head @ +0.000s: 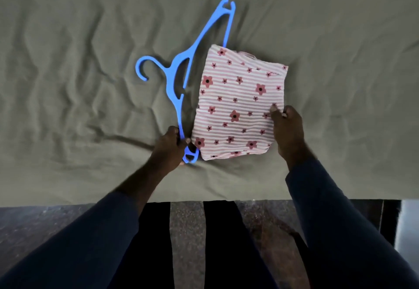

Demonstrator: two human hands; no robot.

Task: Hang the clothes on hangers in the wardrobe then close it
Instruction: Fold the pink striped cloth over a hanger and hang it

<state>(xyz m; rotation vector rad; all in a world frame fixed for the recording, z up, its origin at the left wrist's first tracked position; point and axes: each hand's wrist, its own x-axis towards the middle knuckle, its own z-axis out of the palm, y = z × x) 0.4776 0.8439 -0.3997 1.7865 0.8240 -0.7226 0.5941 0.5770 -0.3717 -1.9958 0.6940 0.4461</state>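
The folded garment, pink-and-white striped with dark-centred flowers, lies flat on the wrinkled olive bed sheet. The blue hanger lies along the garment's left edge, its hook curling away from the cloth; one arm tip reaches beyond the garment's far edge and the other ends at its near left corner; whether the thin lower bar slips under the far left corner I cannot tell. The left hand is curled round the hanger's near arm, just beside that near left corner; the right hand pinches the garment's right edge, thumb on top; the hands are apart, one on each side of the cloth. No wardrobe is in view; speckled floor shows on the garment's near side, past the sheet's edge.

The garment is neither unfolded nor on the hanger, so the task looks barely begun. Lifted by one pinched edge, the folds would likely fall open unevenly and trail; the hanger, held at one tip, has a long free end that could swing, and its hook could catch the sheet; if the bar does lie under the cloth, pulling the hanger would drag the garment askew; the neckline is mostly folded away, so an arm could end up in a sleeve.
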